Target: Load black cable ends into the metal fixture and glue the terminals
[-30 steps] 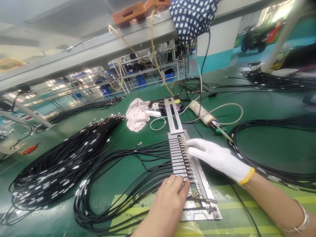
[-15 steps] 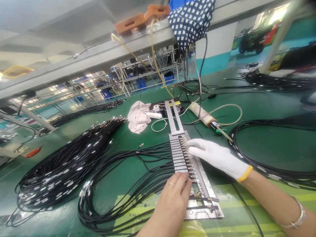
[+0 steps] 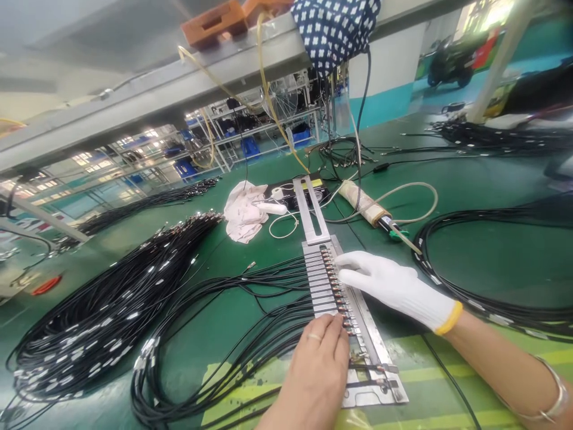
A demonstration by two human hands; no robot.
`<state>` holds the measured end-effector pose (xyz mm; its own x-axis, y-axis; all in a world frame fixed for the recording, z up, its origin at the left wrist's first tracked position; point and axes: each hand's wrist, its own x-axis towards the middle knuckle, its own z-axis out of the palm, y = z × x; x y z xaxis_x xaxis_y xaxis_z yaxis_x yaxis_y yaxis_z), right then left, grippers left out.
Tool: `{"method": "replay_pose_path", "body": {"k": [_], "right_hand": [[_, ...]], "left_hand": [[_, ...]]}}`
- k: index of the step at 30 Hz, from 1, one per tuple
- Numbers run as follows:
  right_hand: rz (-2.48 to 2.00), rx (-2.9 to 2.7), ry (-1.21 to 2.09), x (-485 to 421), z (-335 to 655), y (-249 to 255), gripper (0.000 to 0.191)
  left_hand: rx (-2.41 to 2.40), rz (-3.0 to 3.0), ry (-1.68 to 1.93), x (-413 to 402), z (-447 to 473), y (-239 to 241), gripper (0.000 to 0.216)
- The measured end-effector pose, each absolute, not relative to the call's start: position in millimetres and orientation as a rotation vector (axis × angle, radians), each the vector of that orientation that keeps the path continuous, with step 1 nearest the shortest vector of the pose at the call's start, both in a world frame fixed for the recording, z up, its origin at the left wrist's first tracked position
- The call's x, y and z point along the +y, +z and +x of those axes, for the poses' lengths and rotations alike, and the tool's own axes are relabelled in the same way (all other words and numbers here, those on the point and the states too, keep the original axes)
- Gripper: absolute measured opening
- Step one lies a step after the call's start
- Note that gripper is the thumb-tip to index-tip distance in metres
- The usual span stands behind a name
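A long metal jig point(image 3: 373, 340) with a slotted bar point(image 3: 308, 212) at its far end lies on the table. Side by side across its slots run several black cables point(image 3: 277, 272), their small metal connectors point(image 3: 331, 278) lined up along the middle. My left hand point(image 3: 316, 364), bare and with a ring, presses bent, close-set fingers down on the cables at the jig's nearer half; its fingertips are partly hidden. My right hand point(image 3: 380, 280), in a white glove, rests at the connectors' right side near the far end, thumb and forefinger apart.
A big bundle of black cables point(image 3: 111, 298) lies left, another coil point(image 3: 430, 239) right. Behind the jig are a pale cloth point(image 3: 245, 212), a black box point(image 3: 286, 194) and a wrapped tool point(image 3: 364, 203) with a hose. A shelf beam point(image 3: 147, 101) crosses above.
The view has shifted slightly, so the surroundings sit a little further left. Both hands keep nearly the same places on the jig.
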<state>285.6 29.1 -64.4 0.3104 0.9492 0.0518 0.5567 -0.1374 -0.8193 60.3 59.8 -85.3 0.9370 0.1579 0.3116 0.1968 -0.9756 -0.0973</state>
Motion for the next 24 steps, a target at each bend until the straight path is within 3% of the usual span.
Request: {"method": "replay_pose_path", "body": {"k": [9, 17, 24], "right_hand": [[-1.734, -1.393, 0.700, 28.6, 286.3, -54.7, 0.038], [-1.803, -1.400, 0.699, 27.8, 289.9, -57.9, 0.041], [-1.826, -1.418, 0.679, 26.2, 288.0, -54.3, 0.039]], "left_hand": [[-0.539, -3.207, -0.926, 56.8, 47.1, -53.0, 0.029], [-1.090, -3.420, -0.334, 49.2, -0.2, -56.8, 0.019], [-1.467, -3.474, -0.440, 52.8, 8.4, -47.5, 0.019]]}}
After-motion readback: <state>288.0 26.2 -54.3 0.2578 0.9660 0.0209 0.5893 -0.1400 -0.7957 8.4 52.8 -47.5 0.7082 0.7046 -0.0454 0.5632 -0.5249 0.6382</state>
